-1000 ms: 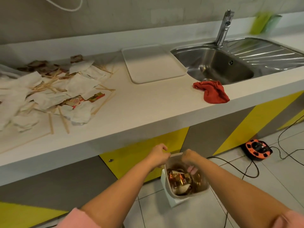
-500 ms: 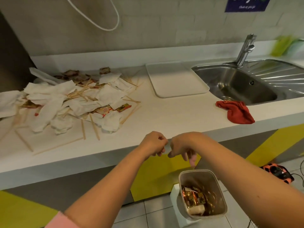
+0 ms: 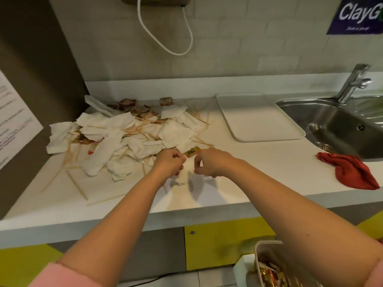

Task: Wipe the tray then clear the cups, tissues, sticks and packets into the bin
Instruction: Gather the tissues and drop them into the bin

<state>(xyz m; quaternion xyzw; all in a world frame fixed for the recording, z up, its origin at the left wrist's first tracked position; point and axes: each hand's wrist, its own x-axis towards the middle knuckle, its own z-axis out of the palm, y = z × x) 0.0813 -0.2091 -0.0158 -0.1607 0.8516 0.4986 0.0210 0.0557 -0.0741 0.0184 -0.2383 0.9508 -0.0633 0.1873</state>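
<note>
A heap of crumpled white tissues [image 3: 107, 150], thin wooden sticks [image 3: 77, 184] and brown sauce packets [image 3: 143, 109] covers the left half of the white counter. My left hand [image 3: 170, 163] and my right hand [image 3: 210, 162] hover side by side at the heap's near right edge, fingers curled in, with nothing visible in either. A small gold packet [image 3: 191, 152] lies just beyond them and a tissue [image 3: 182, 179] lies under them. The white tray [image 3: 257, 119] sits bare beside the sink. The bin [image 3: 261, 250], holding shiny wrappers, stands on the floor at lower right, partly behind my right arm.
A red cloth [image 3: 350, 172] lies on the counter's front right by the steel sink [image 3: 335, 125] and its tap [image 3: 352, 83]. A dark panel with a paper notice [image 3: 14, 119] walls the left end. A white cable [image 3: 165, 38] hangs on the tiled wall.
Both hands have risen from over the bin on the floor to the counter and reached forward to the edge of the tissue heap. The view has tilted up and left.
</note>
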